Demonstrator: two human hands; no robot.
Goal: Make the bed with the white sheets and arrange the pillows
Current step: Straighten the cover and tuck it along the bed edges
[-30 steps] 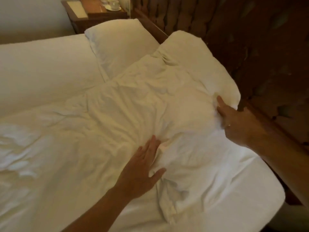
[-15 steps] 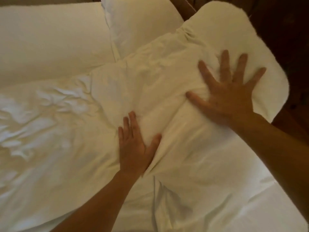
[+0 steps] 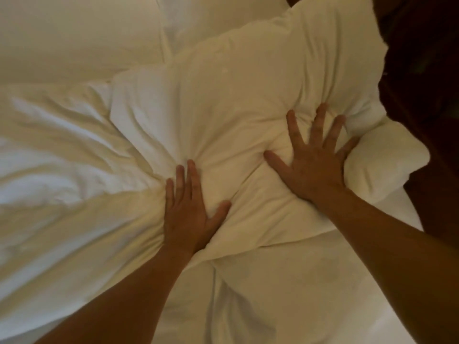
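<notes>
A crumpled white duvet lies over a white pillow at the head of the bed. My left hand presses flat on the duvet's lower fold, fingers straight and together. To its right, my right hand presses down with fingers spread wide, sinking into the soft bulge by the pillow. Creases radiate from both palms. A second white pillow shows at the top edge. The fitted white sheet covers the mattress below my arms.
The dark wooden headboard runs along the right side, close to the pillow. More rumpled white bedding spreads to the left, and a smooth white stretch fills the top left.
My view has moved closer over the bed. My right hand went from gripping the pillow's edge to pressing flat with spread fingers, sinking deeper. My left hand stays pressed on the duvet.
</notes>
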